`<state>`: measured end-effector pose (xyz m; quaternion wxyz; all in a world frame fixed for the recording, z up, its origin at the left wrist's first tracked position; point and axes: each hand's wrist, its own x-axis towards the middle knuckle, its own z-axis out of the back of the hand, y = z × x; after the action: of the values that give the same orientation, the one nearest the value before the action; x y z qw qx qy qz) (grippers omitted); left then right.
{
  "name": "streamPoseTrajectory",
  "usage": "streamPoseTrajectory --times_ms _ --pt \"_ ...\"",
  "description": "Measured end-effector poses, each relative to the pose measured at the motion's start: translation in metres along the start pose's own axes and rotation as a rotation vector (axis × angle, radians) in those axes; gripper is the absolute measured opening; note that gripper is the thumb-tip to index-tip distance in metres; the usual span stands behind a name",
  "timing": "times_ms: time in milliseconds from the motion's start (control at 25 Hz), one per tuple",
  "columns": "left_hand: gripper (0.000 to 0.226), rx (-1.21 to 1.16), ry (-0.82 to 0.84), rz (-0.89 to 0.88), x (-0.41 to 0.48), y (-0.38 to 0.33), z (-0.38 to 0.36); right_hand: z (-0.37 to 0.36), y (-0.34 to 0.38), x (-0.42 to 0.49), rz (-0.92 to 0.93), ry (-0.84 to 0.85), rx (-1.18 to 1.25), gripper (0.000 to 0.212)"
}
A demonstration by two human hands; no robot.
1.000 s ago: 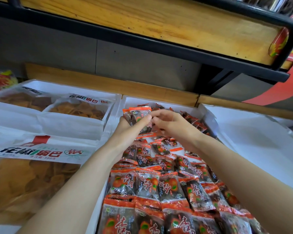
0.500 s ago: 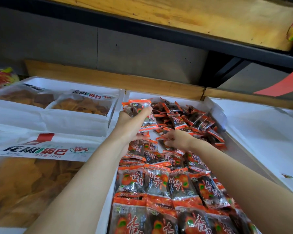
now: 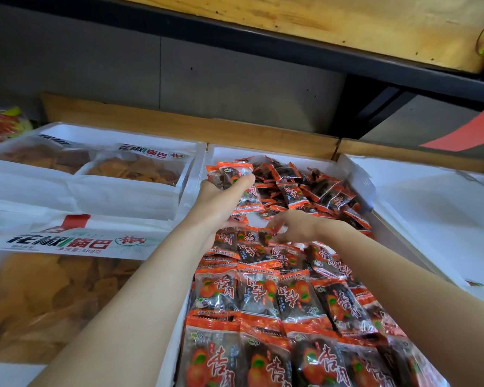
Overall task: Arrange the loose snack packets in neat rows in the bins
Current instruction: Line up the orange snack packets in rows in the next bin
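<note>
Under a wooden shelf, the white bin [image 3: 263, 150] holds rows [image 3: 263, 291] of orange packets lying flat, long axes running away from the person, with a loose heap [image 3: 313, 191] just beyond the right hand [image 3: 294, 227]. A second ago that hand was up at the stack [image 3: 235, 174]; now it is lower, at the rows' far end, fingers curled on one packet [image 3: 263, 236] laid lengthwise like its neighbours. Up and left of it, the left hand [image 3: 221, 196] still grips the stack, packets upright, orange ends up.
</note>
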<state>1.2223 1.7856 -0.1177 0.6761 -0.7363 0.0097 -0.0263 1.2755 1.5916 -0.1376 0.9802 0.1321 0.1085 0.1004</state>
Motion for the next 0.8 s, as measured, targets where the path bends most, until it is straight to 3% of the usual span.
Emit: streamPoseTrajectory --times_ms 80,160,240,320,400,520,640,800 --pt "0.070 0.019 0.016 -0.017 0.000 0.001 -0.003 0.000 -0.002 -0.002 0.010 0.007 -0.070 0.049" --pt "0.067 0.027 0.032 -0.018 -0.001 0.001 -0.006 0.003 0.005 -0.010 0.031 -0.097 -0.167 0.048" --pt "0.068 0.026 0.042 -0.030 0.001 0.002 -0.008 0.009 0.023 -0.029 0.104 -0.334 0.078 0.037" --pt "0.091 0.051 0.061 -0.038 -0.001 0.001 -0.011 0.014 0.047 -0.059 0.185 -0.453 0.565 0.034" --pt "0.109 0.058 0.079 -0.023 -0.004 -0.001 -0.015 0.015 0.063 -0.089 0.270 -0.418 0.770 0.026" --pt "0.073 -0.081 0.159 0.057 -0.012 -0.003 -0.022 0.010 0.065 -0.108 0.304 -0.435 0.677 0.015" --pt "0.082 -0.111 0.219 0.108 -0.016 0.000 -0.026 0.009 0.060 -0.106 0.245 -0.459 0.772 0.014" --pt "0.069 -0.098 0.283 0.063 -0.023 -0.005 -0.028 0.014 0.051 -0.102 0.207 -0.408 0.890 0.021"
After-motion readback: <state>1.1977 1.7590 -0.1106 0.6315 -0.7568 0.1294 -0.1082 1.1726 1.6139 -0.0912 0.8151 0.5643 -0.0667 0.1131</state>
